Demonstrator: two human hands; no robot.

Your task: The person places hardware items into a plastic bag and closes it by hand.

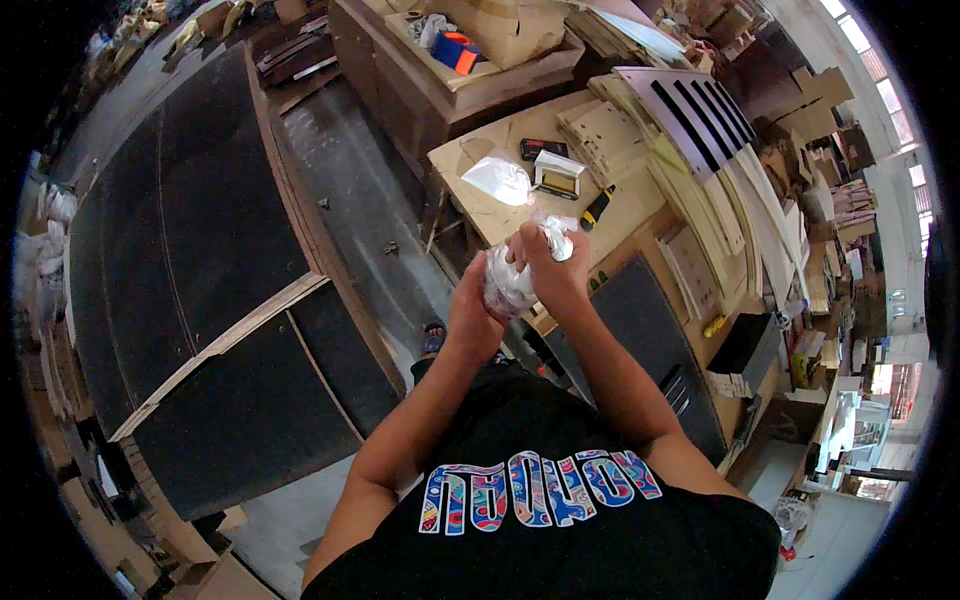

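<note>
Head view: we record first the large dark panels (190, 250) covering the floor on the person's left, split by a pale wooden strip (225, 340). Beside them runs a grey concrete aisle (350, 200), in which one foot in a sandal (432, 338) shows below the hands. Ahead stands a plywood desk (480, 160), with a second, higher bench (500, 70) beyond it. Stacked cut wooden sheets (700, 190) lean along the desk's right edge.

On the desk we note a clear plastic bag (497, 180) near the middle, a small open box (560, 178) just beside it, a black flat item (543, 149) toward the far edge, and a yellow-and-black tool (597, 208) toward the near right edge. A blue and orange tape roll (456, 50) lies on the higher bench.

Both hands are raised above the desk's near edge. The left hand (473, 318) has its fingers wrapped round the lower part of a crumpled clear plastic bundle (508, 285). The right hand (553, 265) has its fingers closed over the bundle's upper end, where a white twist (558, 240) sticks out. The bundle is held clear of the desk, between the two hands; we cannot tell what it contains.
</note>
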